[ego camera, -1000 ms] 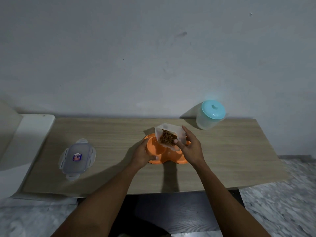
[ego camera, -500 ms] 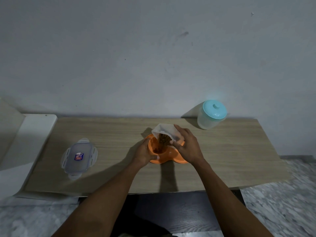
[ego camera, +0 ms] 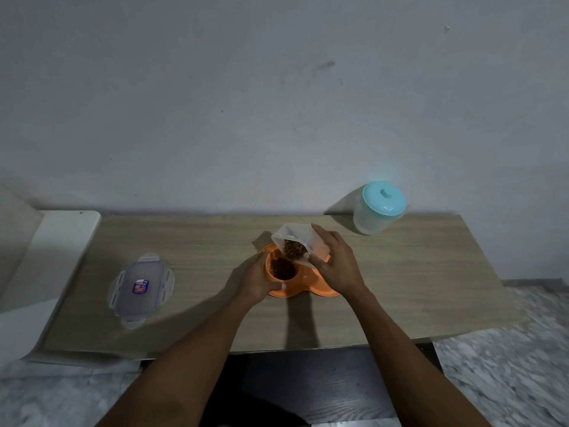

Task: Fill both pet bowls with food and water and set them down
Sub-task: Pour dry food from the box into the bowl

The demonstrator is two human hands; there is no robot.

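Nearest the camera, two bare forearms reach forward over the front edge of the wooden tabletop (ego camera: 400,282), which stands on a marbled floor (ego camera: 508,365). The left hand (ego camera: 257,280) curls around the left rim of the orange double pet bowl (ego camera: 303,285), its fingers (ego camera: 261,260) wrapped on the far side and the thumb pressed against the near edge, so the bowl is held where it sits at the middle of the tabletop. The right hand (ego camera: 337,266) grips a clear plastic food container (ego camera: 297,238) from its right side, fingers closed on the wall, and holds it tilted mouth-down over the left well of the bowl — brown kibble (ego camera: 281,268) lies heaped in that well, and more sits at the container's lower lip just above it. The right well is mostly hidden behind the right hand, and what it holds cannot be told. Off to the left, well apart from the bowl, the container's clear snap lid (ego camera: 142,289) lies flat with a small label on top. Farther back on the right, near the wall (ego camera: 277,103), stands a translucent jar with a light blue lid (ego camera: 379,208) — closed, its contents not clear.
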